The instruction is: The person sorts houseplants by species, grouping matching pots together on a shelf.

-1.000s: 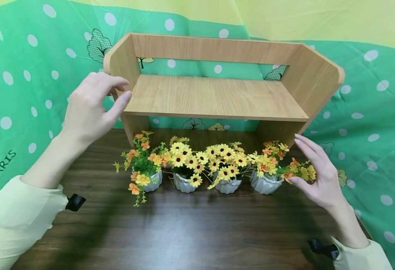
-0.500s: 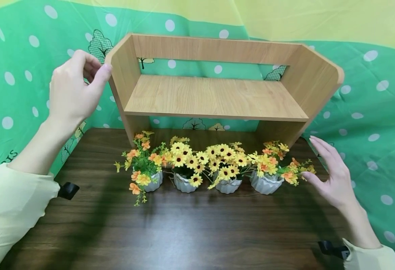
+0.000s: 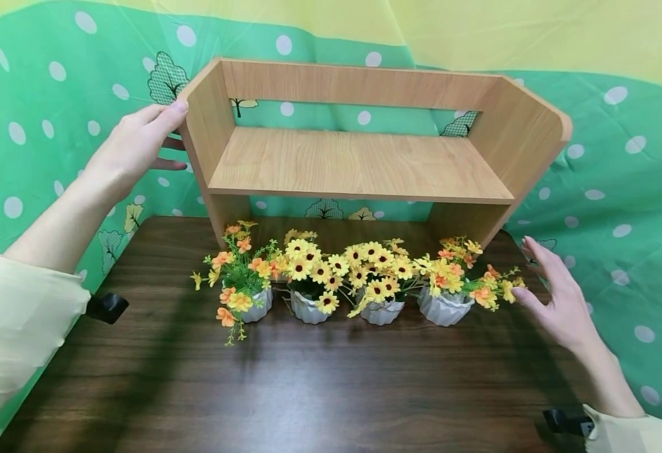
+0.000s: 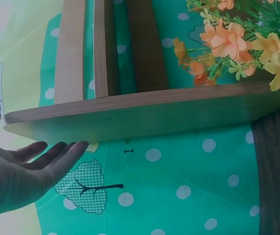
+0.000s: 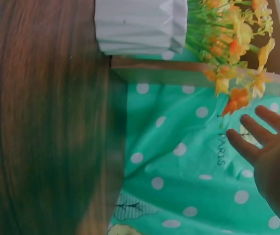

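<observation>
A wooden two-tier shelf (image 3: pixel 359 163) stands at the back of the dark table. My left hand (image 3: pixel 135 145) is at its left side panel (image 4: pixel 130 112), thumb tip right at the front edge and the other fingers (image 4: pixel 68 159) extended along the outer face. Artificial flowers in white pots line up before the lower tier: orange-yellow ones (image 3: pixel 240 267) at the left end, yellow daisies (image 3: pixel 311 264) and more daisies (image 3: pixel 379 270) in the middle, orange-yellow ones (image 3: pixel 450 277) at the right end. My right hand (image 3: pixel 560 308), fingers loosely spread, holds nothing beside the rightmost blossoms.
Green cloth (image 3: pixel 42 157) with white dots and printed trees hangs behind the table and on both sides. The dark wooden table (image 3: pixel 308 390) extends in front of the pots. A white pot (image 5: pixel 140 27) stands near the shelf's right panel (image 5: pixel 179 71).
My left hand has moved left and up from before the shelf to its left panel, its fingers straightening there. My right hand has drawn slightly right, away from the flowers. The pots stay put.
</observation>
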The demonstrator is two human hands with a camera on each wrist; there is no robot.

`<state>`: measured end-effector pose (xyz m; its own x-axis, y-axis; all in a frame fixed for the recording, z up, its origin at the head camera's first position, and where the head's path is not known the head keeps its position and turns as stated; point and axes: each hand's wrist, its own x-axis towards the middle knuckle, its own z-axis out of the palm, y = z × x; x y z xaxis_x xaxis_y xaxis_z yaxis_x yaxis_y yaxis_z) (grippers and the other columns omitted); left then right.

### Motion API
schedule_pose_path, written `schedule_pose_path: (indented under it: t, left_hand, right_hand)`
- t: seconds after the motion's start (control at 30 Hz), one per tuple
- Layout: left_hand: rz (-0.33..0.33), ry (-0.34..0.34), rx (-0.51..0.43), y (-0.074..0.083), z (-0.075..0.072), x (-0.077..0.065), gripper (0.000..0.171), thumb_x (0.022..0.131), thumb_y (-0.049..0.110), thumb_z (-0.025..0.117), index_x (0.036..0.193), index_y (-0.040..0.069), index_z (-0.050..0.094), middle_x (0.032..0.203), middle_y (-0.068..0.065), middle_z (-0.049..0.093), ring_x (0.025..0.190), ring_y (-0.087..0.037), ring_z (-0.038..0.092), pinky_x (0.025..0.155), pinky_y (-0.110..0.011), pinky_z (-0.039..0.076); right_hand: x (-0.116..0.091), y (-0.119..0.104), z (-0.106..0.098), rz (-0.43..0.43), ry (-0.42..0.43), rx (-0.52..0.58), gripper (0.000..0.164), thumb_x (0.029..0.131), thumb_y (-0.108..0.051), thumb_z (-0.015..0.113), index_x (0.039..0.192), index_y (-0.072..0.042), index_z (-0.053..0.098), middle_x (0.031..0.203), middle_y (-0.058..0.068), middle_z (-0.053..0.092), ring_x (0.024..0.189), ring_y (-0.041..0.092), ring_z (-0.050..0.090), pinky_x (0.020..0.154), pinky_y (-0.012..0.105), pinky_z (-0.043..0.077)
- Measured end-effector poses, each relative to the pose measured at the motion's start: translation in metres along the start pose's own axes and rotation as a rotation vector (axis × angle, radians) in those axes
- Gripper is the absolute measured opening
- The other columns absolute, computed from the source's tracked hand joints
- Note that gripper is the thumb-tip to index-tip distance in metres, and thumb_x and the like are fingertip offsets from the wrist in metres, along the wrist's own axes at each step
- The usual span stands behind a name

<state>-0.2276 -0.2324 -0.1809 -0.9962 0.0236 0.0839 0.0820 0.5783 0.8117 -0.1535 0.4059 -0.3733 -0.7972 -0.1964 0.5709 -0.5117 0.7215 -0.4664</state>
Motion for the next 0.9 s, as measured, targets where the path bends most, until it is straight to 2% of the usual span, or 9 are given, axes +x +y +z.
schedule_pose_path:
  t: [0.27, 0.47, 0.53, 0.6, 0.67, 0.7, 0.73, 0.8, 0.9]
  left_hand:
    - [-0.030, -0.151, -0.202, 0.004, 0.001, 0.011, 0.070, 0.101, 0.070, 0.033, 0.162, 0.037, 0.025, 0.161, -0.012, 0.029, 0.141, -0.037, 0.040, 0.077, -0.026, 0.064]
    - [-0.048, -0.196, -0.307, 0.003, 0.000, 0.017, 0.066, 0.102, 0.066, 0.037, 0.161, 0.040, 0.026, 0.163, -0.008, 0.027, 0.145, -0.036, 0.036, 0.077, -0.029, 0.064]
    - [-0.041, -0.203, -0.337, 0.001, -0.002, 0.019, 0.064, 0.103, 0.064, 0.038, 0.161, 0.038, 0.027, 0.166, -0.007, 0.025, 0.147, -0.036, 0.034, 0.077, -0.028, 0.064]
    - [-0.029, -0.203, -0.388, -0.001, -0.003, 0.020, 0.063, 0.104, 0.060, 0.041, 0.161, 0.036, 0.030, 0.168, -0.006, 0.024, 0.149, -0.036, 0.032, 0.076, -0.028, 0.064]
    - [-0.017, -0.200, -0.447, -0.003, -0.005, 0.021, 0.061, 0.105, 0.056, 0.044, 0.161, 0.033, 0.032, 0.167, -0.006, 0.026, 0.149, -0.035, 0.031, 0.075, -0.029, 0.064]
    - [-0.010, -0.199, -0.474, -0.004, -0.006, 0.021, 0.061, 0.105, 0.054, 0.046, 0.160, 0.031, 0.034, 0.166, -0.006, 0.028, 0.150, -0.035, 0.030, 0.074, -0.030, 0.065]
    - [-0.007, -0.200, -0.505, -0.005, -0.007, 0.022, 0.060, 0.105, 0.052, 0.048, 0.160, 0.030, 0.035, 0.165, -0.005, 0.029, 0.150, -0.035, 0.030, 0.073, -0.031, 0.065]
    - [-0.002, -0.205, -0.535, -0.006, -0.009, 0.023, 0.059, 0.105, 0.050, 0.051, 0.159, 0.029, 0.038, 0.165, -0.005, 0.030, 0.151, -0.036, 0.029, 0.073, -0.032, 0.065]
    - [0.004, -0.228, -0.556, -0.006, -0.011, 0.024, 0.057, 0.105, 0.046, 0.054, 0.157, 0.032, 0.041, 0.168, -0.005, 0.028, 0.151, -0.039, 0.026, 0.074, -0.033, 0.066]
  right_hand:
    - [-0.011, 0.023, -0.001, 0.133, -0.171, 0.039, 0.085, 0.096, -0.006, 0.067, 0.164, -0.028, 0.023, 0.156, -0.027, 0.039, 0.134, -0.022, 0.034, 0.099, -0.008, 0.028]
    - [-0.019, 0.033, -0.003, 0.210, -0.262, 0.099, 0.078, 0.102, -0.009, 0.058, 0.166, -0.028, 0.018, 0.160, -0.024, 0.036, 0.137, -0.021, 0.029, 0.101, -0.005, 0.026]
    - [-0.021, 0.034, -0.002, 0.248, -0.314, 0.107, 0.076, 0.104, -0.013, 0.055, 0.166, -0.029, 0.015, 0.167, -0.018, 0.026, 0.145, -0.016, 0.021, 0.118, 0.009, 0.020]
    - [-0.022, 0.035, -0.001, 0.287, -0.368, 0.107, 0.074, 0.105, -0.018, 0.053, 0.166, -0.031, 0.013, 0.173, -0.008, 0.016, 0.152, -0.006, 0.012, 0.131, 0.036, 0.014]
    - [-0.020, 0.035, 0.001, 0.320, -0.411, 0.103, 0.073, 0.106, -0.023, 0.052, 0.166, -0.033, 0.012, 0.174, 0.006, 0.012, 0.155, 0.003, 0.009, 0.126, 0.064, 0.009]
    - [-0.020, 0.035, 0.002, 0.331, -0.424, 0.102, 0.073, 0.105, -0.024, 0.054, 0.166, -0.032, 0.013, 0.173, 0.013, 0.014, 0.154, 0.002, 0.012, 0.121, 0.072, 0.012]
    - [-0.019, 0.035, 0.003, 0.338, -0.432, 0.097, 0.074, 0.105, -0.024, 0.055, 0.166, -0.032, 0.014, 0.172, 0.017, 0.017, 0.152, -0.001, 0.014, 0.121, 0.068, 0.018]
    - [-0.018, 0.035, 0.005, 0.341, -0.439, 0.073, 0.076, 0.103, -0.024, 0.059, 0.166, -0.032, 0.017, 0.168, 0.020, 0.026, 0.142, -0.014, 0.022, 0.122, 0.042, 0.029]
    - [-0.018, 0.035, 0.008, 0.349, -0.442, 0.064, 0.080, 0.099, -0.023, 0.066, 0.165, -0.032, 0.021, 0.164, 0.002, 0.036, 0.124, -0.027, 0.028, 0.098, 0.007, 0.031]
